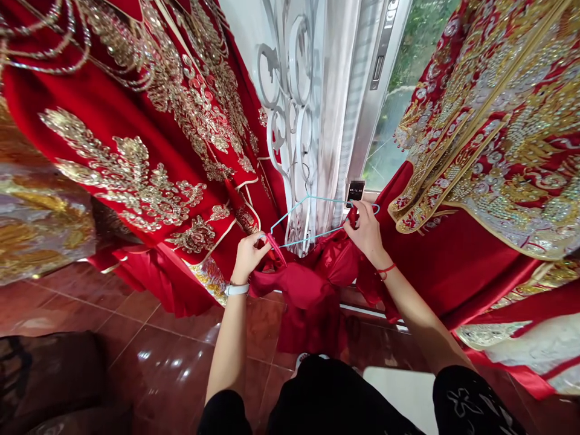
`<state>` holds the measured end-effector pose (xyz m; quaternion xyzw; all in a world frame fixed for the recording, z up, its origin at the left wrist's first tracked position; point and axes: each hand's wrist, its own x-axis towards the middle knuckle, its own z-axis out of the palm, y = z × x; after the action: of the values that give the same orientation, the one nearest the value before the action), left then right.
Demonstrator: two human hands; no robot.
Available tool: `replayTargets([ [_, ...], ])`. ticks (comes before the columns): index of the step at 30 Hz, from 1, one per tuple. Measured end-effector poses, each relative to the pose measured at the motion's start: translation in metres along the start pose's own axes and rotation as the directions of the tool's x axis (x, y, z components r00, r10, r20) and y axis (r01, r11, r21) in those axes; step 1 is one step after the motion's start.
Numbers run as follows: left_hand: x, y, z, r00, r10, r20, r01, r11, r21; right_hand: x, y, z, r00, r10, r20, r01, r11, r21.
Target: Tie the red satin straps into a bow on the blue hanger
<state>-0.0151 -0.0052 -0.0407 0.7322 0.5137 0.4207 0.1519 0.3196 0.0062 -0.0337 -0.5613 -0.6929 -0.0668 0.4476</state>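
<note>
A thin light-blue clothes hanger [290,212] stretches between my two hands, its metal hook pointing up. From it hangs a dark red dress [308,287] with a ruched top, its lower part falling toward the floor. My left hand [249,257] is closed on the dress's pinkish-red strap at the hanger's left end. At the other end, my right hand [368,234] pinches the hanger, with red fabric at the fingertips. The hanger's right tip sticks out past those fingers. Exactly how the right strap sits is partly hidden by the fingers.
Red gowns with gold beading [136,175] hang on the left, and another embroidered gown [521,151] on the right. Ahead stand a white scrolled metal frame [301,66] and a window [399,115]. A small timer display [356,191] is behind my right hand. A white stool [399,386] stands below.
</note>
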Motion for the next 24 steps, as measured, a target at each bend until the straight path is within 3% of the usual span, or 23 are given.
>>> replayTargets([
  [3, -0.001, -0.003, 0.000, 1.000, -0.018, -0.021, 0.017, 0.999, -0.044, 0.006, 0.004, -0.006, 0.998, -0.051, 0.047, 0.051, 0.999, 0.009],
  [8, -0.034, -0.024, -0.004, 0.973, -0.165, -0.163, 0.098, 0.929, -0.357, 0.016, 0.014, -0.015, 0.996, -0.081, 0.040, 0.083, 0.995, -0.047],
  [11, -0.065, -0.039, -0.005, 0.958, -0.280, -0.068, 0.220, 0.862, -0.456, 0.011, 0.013, -0.013, 0.997, -0.068, -0.038, 0.067, 0.997, -0.046],
  [14, -0.082, -0.044, -0.003, 0.943, -0.333, 0.030, 0.306, 0.823, -0.479, -0.004, -0.004, 0.000, 0.993, -0.084, -0.088, 0.084, 0.996, -0.001],
  [16, -0.081, -0.042, 0.000, 0.935, -0.354, -0.006, 0.307, 0.820, -0.483, -0.017, -0.023, 0.014, 0.984, -0.175, 0.020, 0.173, 0.984, 0.045],
  [20, -0.070, -0.039, 0.002, 0.925, -0.364, -0.110, 0.282, 0.850, -0.446, -0.039, -0.054, 0.044, 0.890, -0.341, 0.301, 0.314, 0.940, 0.137],
  [24, -0.067, -0.042, -0.001, 0.886, -0.416, -0.204, 0.297, 0.848, -0.438, -0.045, -0.060, 0.059, 0.872, -0.326, 0.365, 0.284, 0.944, 0.166],
])
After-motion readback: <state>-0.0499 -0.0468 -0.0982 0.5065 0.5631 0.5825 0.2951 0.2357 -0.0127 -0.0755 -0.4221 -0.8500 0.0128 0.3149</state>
